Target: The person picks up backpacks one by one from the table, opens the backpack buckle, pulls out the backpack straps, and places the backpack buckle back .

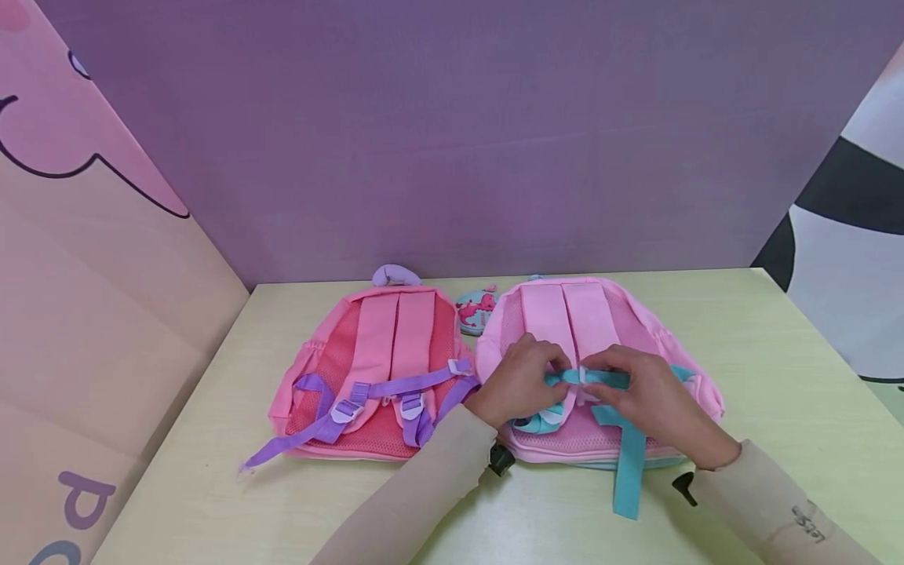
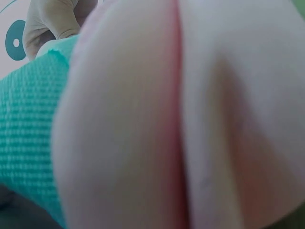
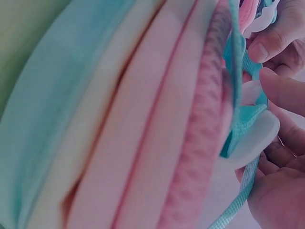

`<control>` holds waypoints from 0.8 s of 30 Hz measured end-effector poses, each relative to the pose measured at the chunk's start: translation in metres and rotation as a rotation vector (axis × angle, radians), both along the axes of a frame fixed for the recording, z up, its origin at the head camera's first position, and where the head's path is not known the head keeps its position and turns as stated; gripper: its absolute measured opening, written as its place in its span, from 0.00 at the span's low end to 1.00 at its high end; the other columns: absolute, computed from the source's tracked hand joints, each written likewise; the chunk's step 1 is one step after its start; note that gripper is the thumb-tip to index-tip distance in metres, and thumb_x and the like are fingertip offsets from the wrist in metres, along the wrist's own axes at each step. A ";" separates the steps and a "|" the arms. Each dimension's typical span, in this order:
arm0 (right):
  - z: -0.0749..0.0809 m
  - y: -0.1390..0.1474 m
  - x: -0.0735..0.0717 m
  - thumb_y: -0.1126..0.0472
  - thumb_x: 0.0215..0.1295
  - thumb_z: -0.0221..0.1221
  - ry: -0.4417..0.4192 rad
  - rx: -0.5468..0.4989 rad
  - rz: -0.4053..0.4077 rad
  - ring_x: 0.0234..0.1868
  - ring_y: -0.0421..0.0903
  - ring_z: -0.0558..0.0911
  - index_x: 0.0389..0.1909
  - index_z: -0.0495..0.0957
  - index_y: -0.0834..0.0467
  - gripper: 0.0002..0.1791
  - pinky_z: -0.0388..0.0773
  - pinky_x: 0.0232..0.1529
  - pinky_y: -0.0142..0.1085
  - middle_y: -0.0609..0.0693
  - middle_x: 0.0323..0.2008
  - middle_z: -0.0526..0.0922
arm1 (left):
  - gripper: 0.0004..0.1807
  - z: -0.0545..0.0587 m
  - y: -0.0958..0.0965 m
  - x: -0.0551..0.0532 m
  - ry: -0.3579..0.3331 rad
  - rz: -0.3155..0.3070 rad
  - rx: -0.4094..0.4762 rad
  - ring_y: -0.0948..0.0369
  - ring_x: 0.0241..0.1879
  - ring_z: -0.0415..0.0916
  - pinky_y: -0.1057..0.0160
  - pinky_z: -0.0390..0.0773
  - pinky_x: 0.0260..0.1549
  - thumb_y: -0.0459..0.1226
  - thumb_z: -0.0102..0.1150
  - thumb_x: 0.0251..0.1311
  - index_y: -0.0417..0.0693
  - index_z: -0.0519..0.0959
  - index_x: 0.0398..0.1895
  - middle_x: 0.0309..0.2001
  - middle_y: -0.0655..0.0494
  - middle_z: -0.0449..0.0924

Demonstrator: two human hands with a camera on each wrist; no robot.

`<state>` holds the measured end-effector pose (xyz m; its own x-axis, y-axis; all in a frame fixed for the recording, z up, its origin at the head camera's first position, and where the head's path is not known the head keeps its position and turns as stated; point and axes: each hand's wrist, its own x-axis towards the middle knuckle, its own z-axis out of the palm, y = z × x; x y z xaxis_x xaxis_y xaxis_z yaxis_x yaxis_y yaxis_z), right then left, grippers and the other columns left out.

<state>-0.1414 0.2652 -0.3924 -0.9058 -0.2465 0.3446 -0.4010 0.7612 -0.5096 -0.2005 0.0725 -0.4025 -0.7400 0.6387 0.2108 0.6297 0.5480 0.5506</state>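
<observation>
A light pink backpack (image 1: 551,310) lies with its back panel up on the table's right half. Across its shoulder straps runs a teal strap (image 1: 606,379) with a small white buckle (image 1: 582,375). My left hand (image 1: 519,383) pinches the strap left of that buckle, and my right hand (image 1: 653,396) grips it just to the right. A loose teal strap end hangs over the bag's lower edge. In the right wrist view, a white adjuster (image 3: 259,143) sits by my right hand (image 3: 281,191). Close-up pink fabric fills most of the left wrist view, beside teal webbing (image 2: 28,129).
Left of it lies a coral pink backpack (image 1: 413,329) with purple straps (image 1: 406,384) crossed over its back. A small teal and pink pouch (image 1: 476,310) sits between the bags. Behind the pale table (image 1: 191,471) stands a purple wall (image 1: 452,157).
</observation>
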 end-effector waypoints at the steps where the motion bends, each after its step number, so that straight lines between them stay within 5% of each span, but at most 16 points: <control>1: 0.000 0.000 0.000 0.63 0.48 0.72 0.002 0.001 0.001 0.38 0.43 0.80 0.44 0.82 0.57 0.19 0.77 0.37 0.36 0.43 0.37 0.82 | 0.11 0.000 0.000 0.000 -0.001 0.001 0.001 0.71 0.34 0.62 0.73 0.66 0.30 0.40 0.72 0.47 0.55 0.82 0.35 0.31 0.69 0.74; 24: 0.005 -0.001 0.000 0.63 0.47 0.72 0.055 0.013 -0.004 0.32 0.38 0.77 0.43 0.83 0.56 0.19 0.75 0.32 0.31 0.40 0.35 0.81 | 0.12 0.000 0.002 0.001 -0.032 -0.006 -0.009 0.72 0.34 0.63 0.71 0.66 0.30 0.42 0.70 0.52 0.55 0.81 0.40 0.32 0.69 0.73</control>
